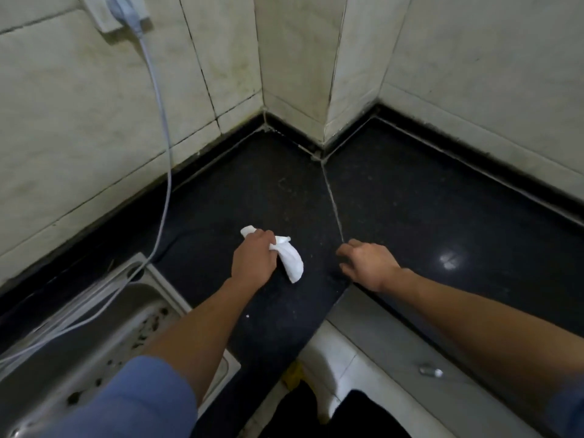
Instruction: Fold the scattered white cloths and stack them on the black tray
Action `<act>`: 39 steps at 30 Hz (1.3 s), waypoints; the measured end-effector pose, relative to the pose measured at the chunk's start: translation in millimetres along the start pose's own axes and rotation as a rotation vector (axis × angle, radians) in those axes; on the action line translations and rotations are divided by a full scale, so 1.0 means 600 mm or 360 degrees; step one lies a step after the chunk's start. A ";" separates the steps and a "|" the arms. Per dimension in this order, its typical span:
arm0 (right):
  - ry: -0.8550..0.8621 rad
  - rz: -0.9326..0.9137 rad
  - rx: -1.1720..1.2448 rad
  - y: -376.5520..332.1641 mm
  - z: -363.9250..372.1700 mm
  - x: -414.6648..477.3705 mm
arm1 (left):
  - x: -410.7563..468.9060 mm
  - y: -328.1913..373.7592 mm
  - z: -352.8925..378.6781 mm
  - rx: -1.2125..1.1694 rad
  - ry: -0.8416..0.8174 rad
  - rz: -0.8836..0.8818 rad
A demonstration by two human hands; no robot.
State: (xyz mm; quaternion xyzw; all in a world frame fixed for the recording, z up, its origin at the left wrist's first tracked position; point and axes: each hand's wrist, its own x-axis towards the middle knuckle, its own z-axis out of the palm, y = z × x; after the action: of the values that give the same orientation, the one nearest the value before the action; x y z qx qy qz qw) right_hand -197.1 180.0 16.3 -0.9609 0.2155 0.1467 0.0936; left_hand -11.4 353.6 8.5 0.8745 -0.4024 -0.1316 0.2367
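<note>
Now the left hand (254, 259) grips a crumpled white cloth (290, 262), fingers curled round it, near the desk (442, 200) front inner corner. The right hand (368, 263) rests at the front edge, fingers loosely curled, empty. Best: spread it flat first, right hand pinning a corner, then fold. No black tray or other cloths in view.

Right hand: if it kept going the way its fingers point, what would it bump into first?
Probably the white cloth gripped by the left hand. The right hand points leftward at it over the black countertop, though depth is unclear.
</note>
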 end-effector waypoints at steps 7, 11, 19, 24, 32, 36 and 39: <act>-0.0192 -0.0083 0.0098 0.005 0.032 0.072 | 0.006 -0.065 0.029 -0.0039 -0.0639 -0.0098; -0.0158 -0.0204 0.0204 -0.016 0.026 0.132 | 0.013 -0.094 0.017 -0.0026 -0.0357 -0.0188; -0.0144 -0.0481 0.0396 -0.064 0.047 0.224 | 0.100 -0.118 0.012 0.0384 -0.0359 -0.0394; -0.0192 -0.0587 0.0319 -0.062 0.081 0.227 | 0.109 -0.103 0.063 0.0453 -0.0427 -0.0564; -0.0105 -0.0450 0.0771 -0.034 0.024 0.275 | 0.038 -0.120 0.038 0.0050 -0.0006 -0.0793; -0.0183 -0.0224 0.1095 -0.064 -0.018 0.312 | 0.030 -0.147 0.009 -0.0076 0.0110 -0.0954; -0.0270 -0.0082 0.1151 -0.089 -0.009 0.338 | 0.029 -0.151 0.002 0.0030 0.0178 -0.0996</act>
State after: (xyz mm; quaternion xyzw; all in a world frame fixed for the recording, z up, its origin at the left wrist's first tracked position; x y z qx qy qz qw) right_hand 3.0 147.7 -37.9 -0.8552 0.2208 0.1379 0.4483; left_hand 57.7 391.2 -40.2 0.9639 -0.1013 -0.1461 0.1983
